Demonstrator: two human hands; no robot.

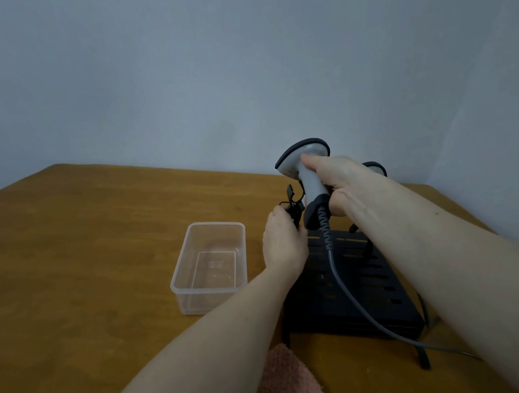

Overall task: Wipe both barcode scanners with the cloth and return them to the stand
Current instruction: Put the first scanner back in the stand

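- Grey scanner (311, 183) gripped in right hand (337, 182), held above stand (345, 284).
- Left hand (282, 242) grips stand's clip; 2nd scanner (375, 168) seated behind.
- Pink cloth (286, 387) idle nr edge — can't tell if wiped; looks like docking/lifting.

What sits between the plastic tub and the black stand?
In the head view, the left hand and its forearm cross that gap between the plastic tub and the black stand, over bare table.

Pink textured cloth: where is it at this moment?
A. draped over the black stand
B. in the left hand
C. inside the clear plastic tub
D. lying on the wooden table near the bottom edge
D: the pink textured cloth lies on the wooden table, partly hidden under the left forearm, with neither hand on it.
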